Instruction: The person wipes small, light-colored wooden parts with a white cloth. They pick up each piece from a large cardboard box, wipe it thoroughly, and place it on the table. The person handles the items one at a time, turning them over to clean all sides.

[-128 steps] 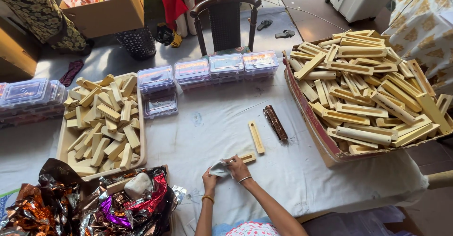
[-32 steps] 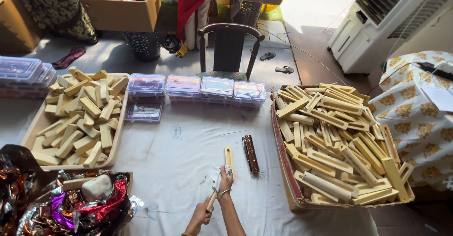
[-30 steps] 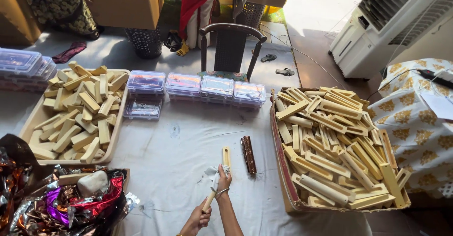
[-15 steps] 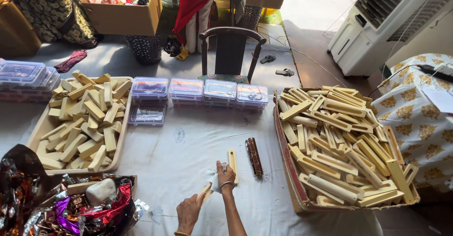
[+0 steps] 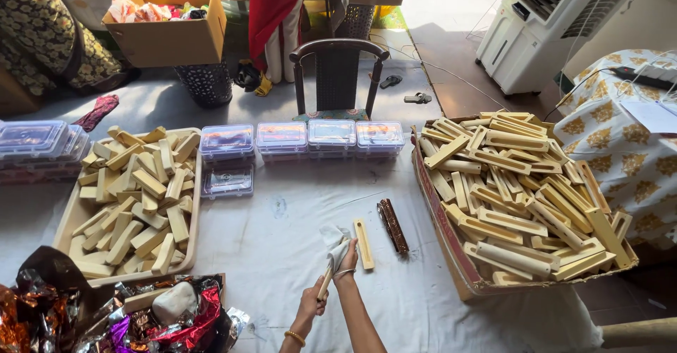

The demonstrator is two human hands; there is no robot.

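Since half a second ago both hands have shifted rightward on the counter (image 5: 282,247) and the cloth has lifted. At 9 o'clock sits a tray of short wooden blocks (image 5: 134,198). Left hand (image 5: 311,303), fingers curled around a wooden stick (image 5: 325,282); right hand (image 5: 347,258) pinches a white cloth (image 5: 336,244) against its upper end. Best to grip the stick firmly low while wiping along its length. Just beside, at 3 o'clock, lie a loose slotted stick (image 5: 364,244), a dark roll (image 5: 393,226) and a box of sticks (image 5: 522,198)
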